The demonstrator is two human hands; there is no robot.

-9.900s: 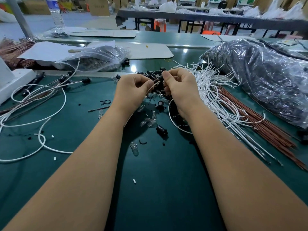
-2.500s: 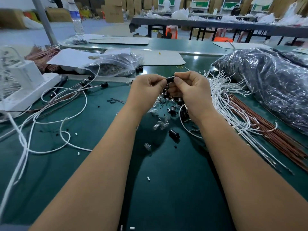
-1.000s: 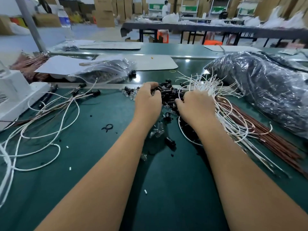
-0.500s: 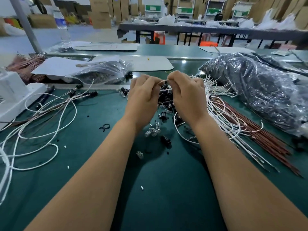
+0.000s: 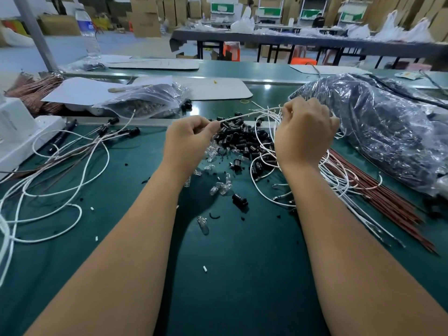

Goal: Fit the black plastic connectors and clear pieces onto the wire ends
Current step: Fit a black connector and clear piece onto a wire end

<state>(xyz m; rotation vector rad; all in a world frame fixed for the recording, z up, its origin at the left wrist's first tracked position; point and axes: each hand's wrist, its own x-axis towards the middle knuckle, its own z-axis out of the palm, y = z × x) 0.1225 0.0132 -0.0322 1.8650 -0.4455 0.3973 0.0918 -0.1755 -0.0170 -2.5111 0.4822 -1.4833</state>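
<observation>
Holding: the left hand (image 5: 188, 137) pinches one end of a thin white insulated wire (image 5: 244, 115) between thumb and curled fingers; the right hand (image 5: 304, 132) is closed round the same wire further along, so the span hangs taut above the heap.
Fitted yet: I cannot tell whether a connector or clear piece already sits on the pinched end; the fingers hide it.
Parts supply: the pile of small black plastic cylindrical connectors (image 5: 242, 139) lies on the green bench mat (image 5: 230, 275) just below the hands, with the small clear plastic pieces (image 5: 219, 189) scattered on its near side.
Risk, snagging: the held wire runs into the tangle of loose white wires (image 5: 339, 175) under the right hand; pulling it free could drag neighbours and sweep parts about.
Risk, slipping: the pinch is near the very tip, so pushing a part on could bend or fray the end.
Risk, rolling: stray connectors such as the lone black one (image 5: 240, 199) could roll off if nudged by a forearm.
Count, hands: two, both gripping.
Count, held wires: one, as far as I can see.
Count, connectors: dozens, too heaped to count.
Count, clear pieces: roughly ten visible.
Count, finished leads: several at left (image 5: 116, 132), exact number unclear.
Count, plastic bags: two, a small clear one (image 5: 145, 103) and a large dark one (image 5: 388, 132).
</observation>
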